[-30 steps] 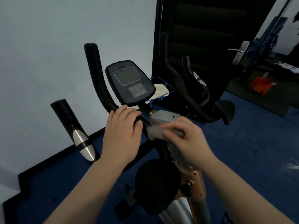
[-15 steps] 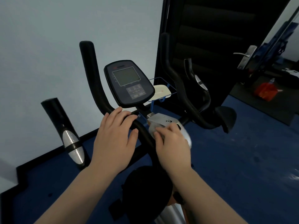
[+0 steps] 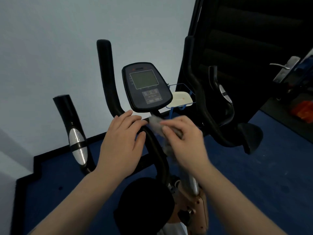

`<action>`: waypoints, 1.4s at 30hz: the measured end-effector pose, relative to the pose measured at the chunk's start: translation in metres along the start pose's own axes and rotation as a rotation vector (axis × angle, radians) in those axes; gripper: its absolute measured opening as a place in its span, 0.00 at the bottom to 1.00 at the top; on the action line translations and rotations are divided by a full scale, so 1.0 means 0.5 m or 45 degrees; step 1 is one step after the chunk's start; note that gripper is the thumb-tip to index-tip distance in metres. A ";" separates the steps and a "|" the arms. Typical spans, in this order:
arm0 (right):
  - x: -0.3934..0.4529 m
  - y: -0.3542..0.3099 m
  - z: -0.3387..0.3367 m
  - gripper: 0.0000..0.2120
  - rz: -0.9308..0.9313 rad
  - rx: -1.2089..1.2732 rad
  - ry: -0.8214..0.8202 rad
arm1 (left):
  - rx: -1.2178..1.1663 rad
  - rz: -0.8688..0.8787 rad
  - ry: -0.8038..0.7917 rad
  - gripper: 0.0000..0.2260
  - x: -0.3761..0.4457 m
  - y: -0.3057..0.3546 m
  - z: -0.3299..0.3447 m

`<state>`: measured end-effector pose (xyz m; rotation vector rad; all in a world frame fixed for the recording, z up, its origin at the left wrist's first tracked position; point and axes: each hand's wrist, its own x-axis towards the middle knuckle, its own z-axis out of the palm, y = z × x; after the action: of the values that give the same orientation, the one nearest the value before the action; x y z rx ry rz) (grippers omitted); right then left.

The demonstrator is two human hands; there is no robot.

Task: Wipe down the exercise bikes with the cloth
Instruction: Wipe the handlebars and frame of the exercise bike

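Observation:
A black exercise bike stands right in front of me, with its console (image 3: 147, 87) tilted up at centre and black handlebars (image 3: 108, 78) curving up on both sides. My left hand (image 3: 122, 143) lies on the left handlebar just below the console, fingers curled over the bar. My right hand (image 3: 184, 141), blurred by motion, presses a grey cloth (image 3: 156, 123) against the stem under the console. The cloth covers the silver bracket there. The black saddle (image 3: 144, 206) is below my arms.
A pale wall is on the left, close behind the bike. A dark door with a metal handle (image 3: 284, 68) stands at the right. A small blue wire rack holds a white dish (image 3: 180, 99) beyond the console. The floor (image 3: 254, 175) is blue carpet.
My right hand has slid the cloth up the stem from the lower post to just under the console, covering the silver bracket. My left hand has stayed on the handlebar.

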<state>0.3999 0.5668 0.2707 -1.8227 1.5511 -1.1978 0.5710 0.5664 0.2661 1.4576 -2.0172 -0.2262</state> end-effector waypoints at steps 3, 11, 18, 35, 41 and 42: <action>-0.031 -0.010 0.049 0.10 -0.077 0.213 -0.013 | -0.066 -0.061 0.057 0.13 0.001 0.006 0.010; -0.103 0.052 -0.024 0.09 -0.355 0.066 -0.232 | -0.342 -0.168 0.169 0.12 -0.002 0.012 0.016; -0.100 0.020 -0.018 0.08 -0.435 -0.128 -0.445 | -0.397 -0.255 0.292 0.11 -0.019 -0.004 -0.060; -0.076 -0.147 0.126 0.08 -0.153 -0.446 -0.650 | -0.258 -0.122 0.419 0.17 0.008 -0.209 -0.168; -0.094 -0.161 0.130 0.11 0.086 -0.690 -0.650 | -0.358 0.024 0.186 0.19 0.001 -0.259 -0.197; -0.108 -0.176 0.153 0.11 0.109 -0.742 -0.598 | -0.372 0.050 0.150 0.19 0.001 -0.267 -0.202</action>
<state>0.5131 0.6264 0.2843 -2.1502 1.7670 -0.2350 0.7353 0.5381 0.2815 1.2195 -1.8288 -0.3915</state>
